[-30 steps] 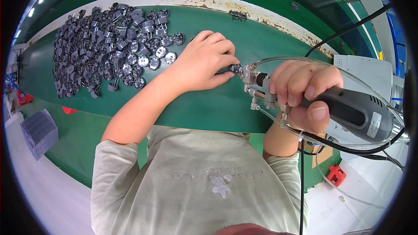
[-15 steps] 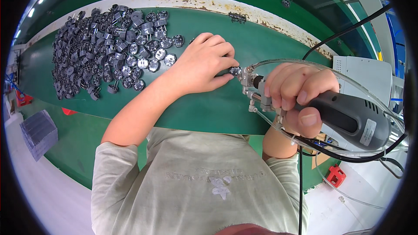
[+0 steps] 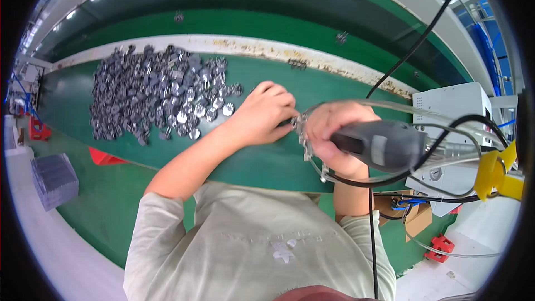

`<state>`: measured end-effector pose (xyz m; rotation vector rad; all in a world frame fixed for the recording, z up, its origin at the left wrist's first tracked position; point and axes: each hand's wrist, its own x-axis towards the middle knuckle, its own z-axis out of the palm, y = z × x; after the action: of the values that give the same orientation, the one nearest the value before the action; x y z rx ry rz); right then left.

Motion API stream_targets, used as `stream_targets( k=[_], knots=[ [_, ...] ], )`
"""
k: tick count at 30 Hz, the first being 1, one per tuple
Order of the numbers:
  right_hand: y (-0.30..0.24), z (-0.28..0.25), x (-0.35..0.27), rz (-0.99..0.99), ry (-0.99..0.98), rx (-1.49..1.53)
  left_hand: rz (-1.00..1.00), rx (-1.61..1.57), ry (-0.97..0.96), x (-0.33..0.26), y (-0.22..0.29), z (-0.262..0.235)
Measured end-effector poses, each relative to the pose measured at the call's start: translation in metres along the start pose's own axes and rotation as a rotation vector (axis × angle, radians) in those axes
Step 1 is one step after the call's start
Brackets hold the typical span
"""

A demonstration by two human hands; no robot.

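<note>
Mid frame: left hand (image 3: 262, 116) fingers pinch a tiny shiny metal part (image 3: 297, 121) on the green surface (image 3: 267, 161). Right hand (image 3: 334, 134) fingers wrapped tight round the grey power tool (image 3: 384, 145). Tool tip v. close to fingertips; a slip could nick them, or part could pop out.

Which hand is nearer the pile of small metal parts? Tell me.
Left. The left hand lies just beside the pile of small metal parts, at its right edge; the right hand, gripping the grey power tool, is farther right.
</note>
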<state>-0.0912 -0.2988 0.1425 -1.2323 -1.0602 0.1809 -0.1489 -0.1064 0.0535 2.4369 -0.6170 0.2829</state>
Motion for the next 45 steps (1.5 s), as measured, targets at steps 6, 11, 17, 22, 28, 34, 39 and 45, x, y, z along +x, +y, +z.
stream_targets(
  k=[6,11,17,22,28,34,39,45],
  knots=[
    [-0.033,-0.032,-0.009,-0.206,0.259,0.409,-0.085,0.191,0.019,0.04,-0.02,-0.046],
    [-0.008,-0.022,-0.009,-0.175,0.298,0.333,-0.382,0.245,0.104,0.095,-0.16,-0.045],
    [-0.001,-0.021,-0.015,-0.093,0.34,0.348,-0.121,0.265,0.165,0.146,-0.14,-0.02],
    [0.002,-0.017,-0.013,-0.101,0.368,0.319,-0.127,0.087,0.065,0.189,-0.117,0.027],
    [-0.015,-0.033,-0.012,-0.141,0.35,0.404,-0.099,0.089,-0.006,0.119,-0.027,0.004],
    [-0.014,-0.04,-0.011,-0.136,0.203,0.356,-0.121,0.079,-0.081,0.014,0.01,-0.002],
    [-0.001,-0.036,-0.007,-0.099,0.112,0.34,-0.084,-0.021,0.007,-0.001,-0.001,0.007],
    [0.005,-0.033,-0.005,-0.065,0.114,0.335,-0.059,-0.039,0.023,-0.003,-0.006,0.008]
  ],
)
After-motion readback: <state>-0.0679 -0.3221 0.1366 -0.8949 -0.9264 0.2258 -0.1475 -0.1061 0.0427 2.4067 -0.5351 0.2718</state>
